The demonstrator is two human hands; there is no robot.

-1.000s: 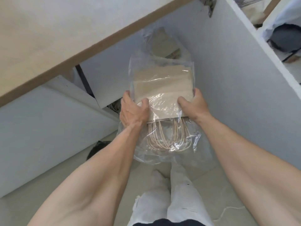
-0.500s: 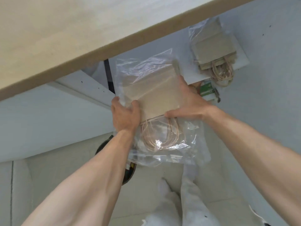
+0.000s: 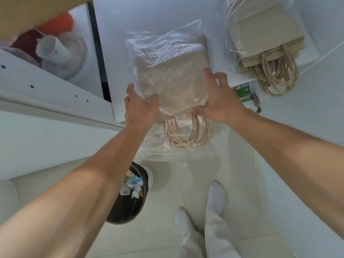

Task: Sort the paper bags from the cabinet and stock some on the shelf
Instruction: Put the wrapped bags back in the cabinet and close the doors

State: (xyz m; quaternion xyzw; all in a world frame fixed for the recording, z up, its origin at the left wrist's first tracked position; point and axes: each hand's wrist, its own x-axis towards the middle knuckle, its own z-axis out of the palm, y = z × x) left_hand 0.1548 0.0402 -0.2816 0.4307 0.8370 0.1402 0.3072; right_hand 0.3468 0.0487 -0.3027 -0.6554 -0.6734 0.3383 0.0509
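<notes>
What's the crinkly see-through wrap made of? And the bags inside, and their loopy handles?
The wrap looks like thin clear plastic, glossy and wrinkled. The bags seem matte brown kraft paper, flat with crisp edges. The handles are pale twisted cord, probably paper, too blurred to be sure.

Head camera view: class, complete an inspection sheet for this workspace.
Surface: white shelf, bare at the left.
Job's things: wrapped pack of paper bags on the shelf, handles overhanging; second pack at the right.
Clutter: rubbish bin on the floor; green box near the second pack.
Grippers: left hand and right hand, fingers spread, touch the wrapped pack's sides.
Cables: nothing seen.
Surroundings: white cabinet panels, pale floor.
</notes>
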